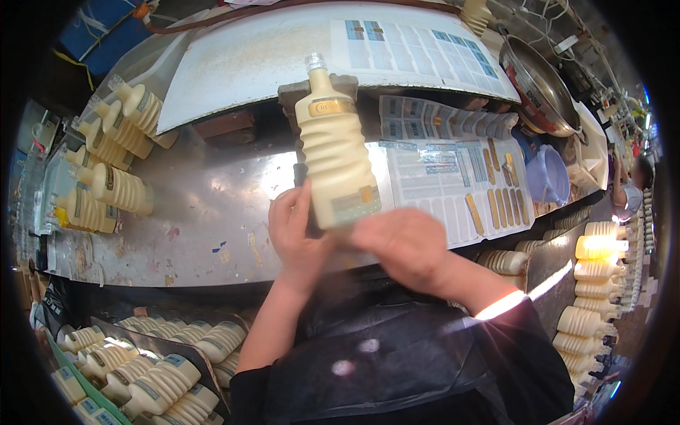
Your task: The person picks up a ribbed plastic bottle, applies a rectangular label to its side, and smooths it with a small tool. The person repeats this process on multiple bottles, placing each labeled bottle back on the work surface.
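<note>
A cream-coloured bottle [338,159] with wavy ribbed sides, a clear neck and a gold label band lies tilted in front of me, its neck pointing away. Behind its shoulder is a grey block-like rest [297,92]. My left hand [287,223] is closed against the bottle's lower left side, fingers bent along its edge. Over the lower right corner, beside a patterned label [355,205] near the base, is my right hand [404,244]. Its fingers are bent and smeared by motion, so I cannot make out what is between them.
Sheets of gold and blue labels [460,188] lie right of the bottle, near a lilac bucket [547,173] and a metal pan [542,85]. Similar bottles [113,188] stand at the left. Boxes of bottles [166,382] flank me below. A raised white board [248,57] spans the back.
</note>
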Demonstrator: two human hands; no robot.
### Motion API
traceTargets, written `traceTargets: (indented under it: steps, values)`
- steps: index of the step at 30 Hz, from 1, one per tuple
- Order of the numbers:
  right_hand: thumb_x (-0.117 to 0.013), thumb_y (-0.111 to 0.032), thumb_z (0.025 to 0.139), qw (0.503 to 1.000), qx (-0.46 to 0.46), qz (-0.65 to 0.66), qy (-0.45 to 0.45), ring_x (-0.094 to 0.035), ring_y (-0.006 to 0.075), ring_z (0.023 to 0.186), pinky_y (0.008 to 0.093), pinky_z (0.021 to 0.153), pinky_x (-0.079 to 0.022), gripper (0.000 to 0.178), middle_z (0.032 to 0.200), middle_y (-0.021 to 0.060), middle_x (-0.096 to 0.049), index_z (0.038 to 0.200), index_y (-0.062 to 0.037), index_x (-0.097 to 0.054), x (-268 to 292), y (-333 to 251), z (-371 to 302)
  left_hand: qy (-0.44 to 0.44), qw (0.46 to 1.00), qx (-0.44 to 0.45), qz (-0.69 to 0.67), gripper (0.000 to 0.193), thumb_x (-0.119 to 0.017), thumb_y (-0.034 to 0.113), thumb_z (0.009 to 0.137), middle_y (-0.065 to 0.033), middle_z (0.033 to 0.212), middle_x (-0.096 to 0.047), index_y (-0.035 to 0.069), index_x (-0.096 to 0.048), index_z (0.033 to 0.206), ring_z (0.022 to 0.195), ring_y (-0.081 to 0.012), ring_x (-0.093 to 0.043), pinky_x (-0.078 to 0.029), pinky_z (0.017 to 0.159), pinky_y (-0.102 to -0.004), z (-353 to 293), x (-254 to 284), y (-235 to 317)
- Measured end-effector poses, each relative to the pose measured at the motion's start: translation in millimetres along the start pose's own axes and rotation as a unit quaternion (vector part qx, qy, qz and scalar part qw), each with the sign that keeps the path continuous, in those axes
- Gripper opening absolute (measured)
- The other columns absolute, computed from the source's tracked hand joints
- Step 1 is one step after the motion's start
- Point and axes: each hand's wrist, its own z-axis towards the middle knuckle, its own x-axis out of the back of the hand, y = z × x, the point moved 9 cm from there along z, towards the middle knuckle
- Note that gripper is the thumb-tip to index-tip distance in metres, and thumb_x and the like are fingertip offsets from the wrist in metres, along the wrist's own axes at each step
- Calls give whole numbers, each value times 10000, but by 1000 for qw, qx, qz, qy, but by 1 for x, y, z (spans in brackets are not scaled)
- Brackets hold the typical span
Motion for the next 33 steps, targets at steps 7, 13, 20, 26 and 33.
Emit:
traceTargets:
  steps: [7, 13, 20, 26, 33]
  values:
    - [-693, -42, 770, 995, 66, -28, -70, -725, 236, 903, 351, 733, -556, 357, 1021, 79, -726, 1125, -45, -736, -7, -26, 11, 15, 1000, -11, 13, 705, -862, 225, 676, -143, 1124, -636, -5, -656, 1310, 1029, -337, -614, -484, 904, -434, -3, -1, 4]
    - [-683, -96, 761, 991, 30, -79, -106, -685, 238, 942, 365, 753, -521, 291, 1023, 89, -679, 1040, -14, -683, -6, -25, 28, 26, 999, -14, 28, 686, -850, 213, 678, -130, 1105, -640, 1, -665, 1304, 1019, -325, -615, -480, 908, -433, 2, 0, 11]
    - [-764, -72, 846, 983, -165, -7, -82, -709, 259, 680, 357, 589, -538, 226, 818, 94, -725, 1063, -90, -705, 2, 16, 27, 8, 1000, 2, 21, 713, -868, 212, 650, -122, 1102, -634, 8, -666, 1302, 1020, -322, -612, -473, 917, -428, 2, 0, 8]
    - [-704, -136, 909, 943, -318, 18, -98, -690, 316, 588, 399, 557, -532, 259, 665, 124, -677, 1129, -83, -577, -9, 29, 18, -4, 1000, 8, 21, 742, -876, 200, 624, -116, 1108, -617, 18, -659, 1310, 1029, -323, -603, -465, 929, -433, 0, -2, 8]
    - [-657, -168, 931, 911, -399, 16, -100, -637, 320, 527, 411, 517, -472, 243, 625, 122, -648, 1145, -104, -561, 2, 51, 4, -13, 1000, 21, 16, 780, -856, 101, 618, -136, 1153, -618, 2, -631, 1358, 1077, -323, -594, -472, 965, -419, 0, -2, 11]
